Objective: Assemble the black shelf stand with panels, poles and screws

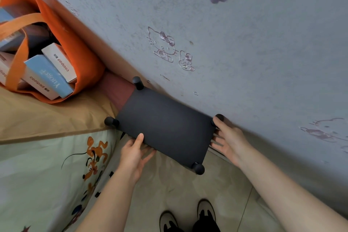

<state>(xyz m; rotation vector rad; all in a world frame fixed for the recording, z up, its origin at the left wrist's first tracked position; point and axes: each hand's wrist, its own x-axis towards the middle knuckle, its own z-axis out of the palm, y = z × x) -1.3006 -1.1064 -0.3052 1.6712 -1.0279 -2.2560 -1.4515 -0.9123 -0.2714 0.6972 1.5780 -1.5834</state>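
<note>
The black shelf stand [165, 128] stands on the floor tight against the grey wall [244, 43], with the bed [47, 165] on its other side. I see its top panel and four round pole caps [138, 82] at the corners; everything below the panel is hidden from me.

Risks from here, as I judge them:
- If any screw under the panel is loose, lifting or shoving by the top alone could rack the poles or pop a joint — I cannot check those joints from this view.
- The gap between wall and bed looks narrow; a push toward the wall could scrape it or pinch my right fingers at the corner nearest it.
- A one-sided pull could tip the stand toward the bed.

Hand pose:
- Left hand [134, 156] — thumb lies on top of the panel at the edge nearest the bed, fingers curl beneath it; the grip holds the panel's edge.
- Right hand [226, 141] — at the panel's short end beside the wall, thumb up by the corner cap, fingers reaching under the end. They seem fairly straight, cradling, not clamping.

Both forearms reach down and forward from above my shoes [188, 216].
</note>
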